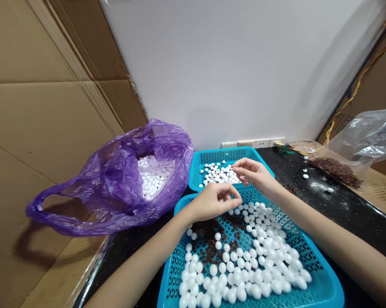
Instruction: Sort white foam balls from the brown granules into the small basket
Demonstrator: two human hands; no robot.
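Note:
My left hand (pixel 213 200) hovers above the far left part of the near blue basket (pixel 324 278), its thumb and forefinger pinched together; anything between them is too small to make out. Over the right side of the far blue basket (pixel 208 155) is my right hand (pixel 253 173), fingertips also drawn together, their contents unclear. White balls (pixel 260 273), small and smooth, fill much of the near basket's front and right. Dark brown shreds (pixel 208 248) lie at its left and middle. More white balls (pixel 220 173) lie in the far basket.
A purple plastic bag (pixel 116 171) at the left holds many white balls (pixel 156 175). On the black tabletop (pixel 303 205), loose white balls and a pile of brown shreds (pixel 337 171) lie right. A clear plastic bag (pixel 369 132), yellow wires and cardboard surround the table; sockets line the wall.

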